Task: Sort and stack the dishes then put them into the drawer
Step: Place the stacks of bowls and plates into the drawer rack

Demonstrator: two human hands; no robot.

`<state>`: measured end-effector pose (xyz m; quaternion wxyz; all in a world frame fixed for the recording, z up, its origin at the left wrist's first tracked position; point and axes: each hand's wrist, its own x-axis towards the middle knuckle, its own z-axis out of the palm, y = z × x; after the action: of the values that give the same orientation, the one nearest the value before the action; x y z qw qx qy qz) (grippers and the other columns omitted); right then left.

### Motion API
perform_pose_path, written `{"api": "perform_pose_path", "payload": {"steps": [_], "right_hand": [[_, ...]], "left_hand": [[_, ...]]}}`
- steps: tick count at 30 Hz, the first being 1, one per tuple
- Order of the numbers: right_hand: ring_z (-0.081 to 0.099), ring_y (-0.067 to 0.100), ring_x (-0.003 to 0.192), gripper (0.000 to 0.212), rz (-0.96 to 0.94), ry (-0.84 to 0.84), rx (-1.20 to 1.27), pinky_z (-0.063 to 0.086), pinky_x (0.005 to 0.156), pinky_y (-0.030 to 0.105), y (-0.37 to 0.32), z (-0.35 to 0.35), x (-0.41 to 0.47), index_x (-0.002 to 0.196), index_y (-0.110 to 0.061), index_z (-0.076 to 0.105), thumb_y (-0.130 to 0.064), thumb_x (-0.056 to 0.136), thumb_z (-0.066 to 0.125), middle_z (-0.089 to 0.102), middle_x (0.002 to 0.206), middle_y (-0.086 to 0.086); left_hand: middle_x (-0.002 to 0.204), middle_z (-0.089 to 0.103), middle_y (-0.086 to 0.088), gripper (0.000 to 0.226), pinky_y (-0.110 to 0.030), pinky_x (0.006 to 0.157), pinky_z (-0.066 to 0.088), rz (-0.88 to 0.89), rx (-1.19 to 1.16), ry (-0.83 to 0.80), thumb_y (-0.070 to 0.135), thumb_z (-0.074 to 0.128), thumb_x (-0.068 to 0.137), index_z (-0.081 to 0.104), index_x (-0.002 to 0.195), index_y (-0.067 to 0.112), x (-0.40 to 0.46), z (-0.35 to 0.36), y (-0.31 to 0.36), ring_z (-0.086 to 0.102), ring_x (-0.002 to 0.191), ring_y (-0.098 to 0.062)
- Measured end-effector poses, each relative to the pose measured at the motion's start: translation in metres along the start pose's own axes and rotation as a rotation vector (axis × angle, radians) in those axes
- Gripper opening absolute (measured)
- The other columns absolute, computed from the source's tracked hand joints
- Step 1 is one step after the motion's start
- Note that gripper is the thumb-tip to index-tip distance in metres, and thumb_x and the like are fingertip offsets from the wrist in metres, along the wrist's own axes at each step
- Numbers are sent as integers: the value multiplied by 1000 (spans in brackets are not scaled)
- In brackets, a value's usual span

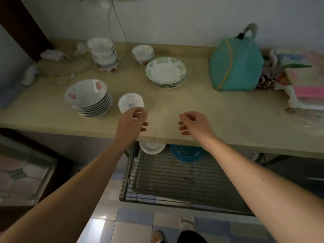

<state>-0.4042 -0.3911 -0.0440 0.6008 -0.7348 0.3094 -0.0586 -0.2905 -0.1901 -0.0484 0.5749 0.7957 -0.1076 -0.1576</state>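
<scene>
On the beige counter stand a pile of several shallow flowered bowls, a tall stack of small bowls, a short stack of small bowls, and green-rimmed plates. A small white saucer lies alone near the front. My left hand hovers at the saucer's near rim with loosely curled fingers and holds nothing. My right hand hangs over bare counter, also loosely curled and holding nothing. Below the counter, the wire drawer is pulled out with a white dish and a blue plate at its back.
A teal cloth cover with a handle stands at the right, with pink and patterned cloths beyond it. Cables hang down the wall onto the back left of the counter. A dark cabinet stands at the lower left.
</scene>
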Motion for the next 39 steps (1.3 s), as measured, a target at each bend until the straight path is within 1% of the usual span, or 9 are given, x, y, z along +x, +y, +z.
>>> {"api": "perform_pose_path", "payload": {"steps": [3, 7, 17, 22, 25, 29, 33, 36, 39], "right_hand": [[72, 17, 89, 44, -60, 109, -73, 63, 84, 41, -25, -6, 30, 132, -15, 61, -42, 96, 62, 70, 107, -2], [67, 21, 106, 48, -121, 199, -161, 55, 97, 46, -47, -20, 85, 134, -17, 61, -43, 93, 63, 67, 113, -3], [65, 25, 99, 38, -55, 175, -198, 55, 89, 46, -59, -26, 227, 131, -15, 58, -35, 98, 51, 66, 112, 4], [59, 23, 86, 34, 0, 140, -131, 54, 93, 59, -54, -20, 280, 111, -2, 64, -28, 102, 44, 67, 103, 19], [68, 26, 94, 23, 47, 99, -40, 56, 92, 57, -51, -15, 302, 87, -26, 60, -29, 103, 43, 68, 92, 5], [65, 16, 79, 10, 66, 100, 26, 60, 82, 53, -46, -11, 320, 109, -30, 51, -32, 103, 42, 62, 88, -8], [66, 26, 79, 26, 121, 86, -17, 61, 76, 59, -41, -8, 328, 88, -20, 59, -28, 101, 39, 71, 104, 22], [70, 30, 81, 32, 120, 113, -86, 61, 75, 57, -45, -8, 327, 86, -16, 64, -26, 100, 38, 72, 98, 21], [72, 37, 91, 36, 126, 118, -122, 60, 79, 57, -50, -11, 323, 94, -4, 68, -24, 99, 38, 73, 97, 21]], "left_hand": [[119, 64, -4, 45, -35, 73, 64, 38, 9, 19, 34, 63, 99, 53, 138, 15, 35, 4, 29, 71, 96, -19], [128, 59, -6, 53, -45, 83, 63, 70, 78, 70, 37, 65, 97, 50, 142, 12, 85, 9, 54, 64, 102, -14], [131, 60, -18, 43, -50, 105, 49, -121, 203, 119, 29, 49, 105, 51, 139, 4, 201, 45, 43, 60, 120, -35], [111, 65, -19, 39, -53, 101, 51, -254, 176, 125, 30, 39, 105, 61, 114, -1, 249, 63, 29, 63, 111, -40], [124, 65, -17, 43, -52, 102, 51, -310, 125, 121, 33, 37, 104, 60, 126, 4, 271, 72, 26, 63, 115, -36], [126, 64, -17, 40, -56, 101, 52, -342, 56, 164, 27, 35, 101, 60, 125, 7, 285, 79, 24, 63, 115, -37], [119, 67, -20, 36, -60, 90, 58, -360, 0, 196, 19, 35, 102, 64, 117, 5, 288, 80, 21, 66, 111, -39], [114, 70, -19, 34, -59, 91, 57, -369, 1, 221, 16, 38, 99, 68, 110, 6, 287, 79, 24, 68, 108, -39], [102, 73, -15, 31, -55, 84, 61, -392, -11, 231, 11, 39, 98, 68, 87, 15, 283, 80, 30, 72, 100, -35]]}}
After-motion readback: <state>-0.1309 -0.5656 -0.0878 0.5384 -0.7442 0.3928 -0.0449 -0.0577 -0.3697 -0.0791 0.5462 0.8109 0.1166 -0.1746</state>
